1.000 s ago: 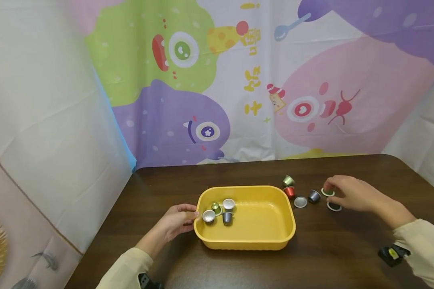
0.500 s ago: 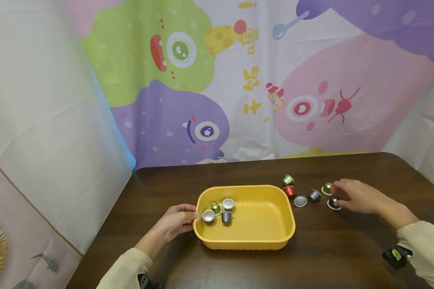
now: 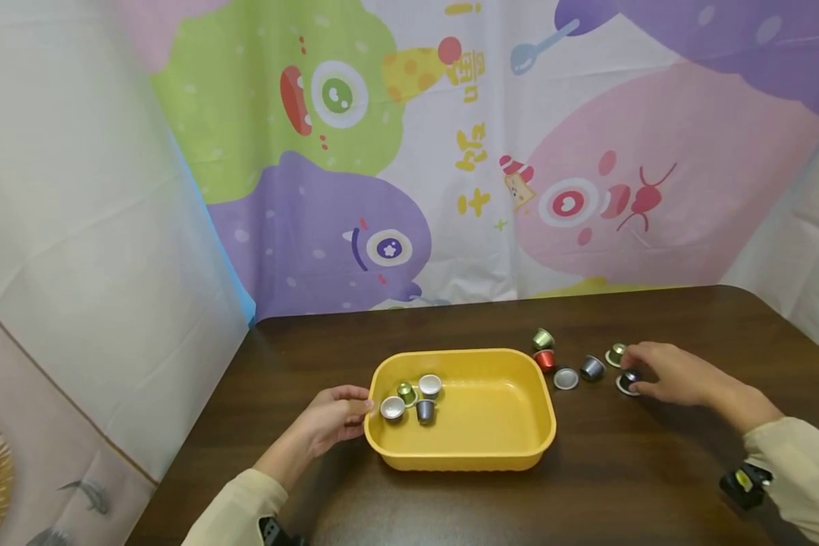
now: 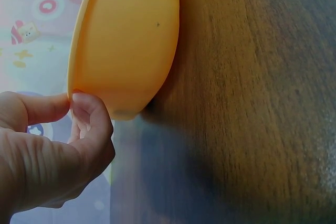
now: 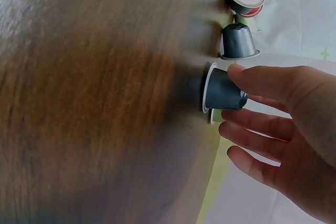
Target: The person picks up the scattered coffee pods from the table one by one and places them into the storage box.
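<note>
My left hand (image 3: 334, 413) pinches the left rim of a yellow tray (image 3: 460, 461) between thumb and fingers; the left wrist view shows this grip close. Inside the tray lie several coffee capsules, among them a green capsule (image 3: 406, 391) and a dark grey capsule (image 3: 425, 412). At the right, my right hand (image 3: 676, 371) has its thumb and fingers around a black coffee capsule (image 5: 223, 88), which stands rim down on the table. Just behind it sits another green capsule (image 3: 616, 354), partly hidden by the fingers in the right wrist view.
Between tray and right hand lie a grey-blue capsule (image 3: 592, 368), a capsule with its silver lid (image 3: 566, 379) upward, a red capsule (image 3: 544, 360) and a pale green capsule (image 3: 543, 339). A printed curtain (image 3: 478, 258) hangs behind the brown table (image 3: 587, 485).
My right hand has shifted slightly from over the green capsule to the black capsule, and its thumb and fingers have closed in around it. The left hand keeps its hold on the tray.
</note>
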Tool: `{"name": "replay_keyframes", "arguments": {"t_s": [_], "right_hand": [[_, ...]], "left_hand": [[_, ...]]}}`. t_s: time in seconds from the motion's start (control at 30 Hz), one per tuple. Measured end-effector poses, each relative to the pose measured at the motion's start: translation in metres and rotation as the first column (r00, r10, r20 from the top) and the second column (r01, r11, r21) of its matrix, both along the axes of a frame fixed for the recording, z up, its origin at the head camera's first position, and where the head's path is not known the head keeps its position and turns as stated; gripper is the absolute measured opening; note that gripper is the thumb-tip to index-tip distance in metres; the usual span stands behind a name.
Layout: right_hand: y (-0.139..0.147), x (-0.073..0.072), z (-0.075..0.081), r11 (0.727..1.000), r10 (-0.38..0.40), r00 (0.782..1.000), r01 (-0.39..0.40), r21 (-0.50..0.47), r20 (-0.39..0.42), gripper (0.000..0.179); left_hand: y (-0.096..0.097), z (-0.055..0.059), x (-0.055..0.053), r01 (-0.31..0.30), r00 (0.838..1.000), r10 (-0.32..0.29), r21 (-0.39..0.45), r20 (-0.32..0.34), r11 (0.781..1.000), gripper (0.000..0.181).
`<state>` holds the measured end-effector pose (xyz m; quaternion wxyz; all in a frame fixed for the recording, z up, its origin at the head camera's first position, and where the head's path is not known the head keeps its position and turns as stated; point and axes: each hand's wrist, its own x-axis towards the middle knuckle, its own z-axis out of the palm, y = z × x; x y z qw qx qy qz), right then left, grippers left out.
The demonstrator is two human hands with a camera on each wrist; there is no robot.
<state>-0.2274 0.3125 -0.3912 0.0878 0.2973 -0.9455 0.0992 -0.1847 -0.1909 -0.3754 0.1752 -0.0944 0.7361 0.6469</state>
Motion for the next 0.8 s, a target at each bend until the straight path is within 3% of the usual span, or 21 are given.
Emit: {"name": "replay_keyframes", "arguments": {"t_s": [0.8], "right_hand": [[-0.0064,-0.0037,-0.0038,1.000,0.015,1.000,-0.015,-0.007,0.025,0.021]], "left_hand": [[-0.0066,0.0010,0.0002,-0.002,1.000,0.002,-0.030,0.000,1.000,0.029]]}}
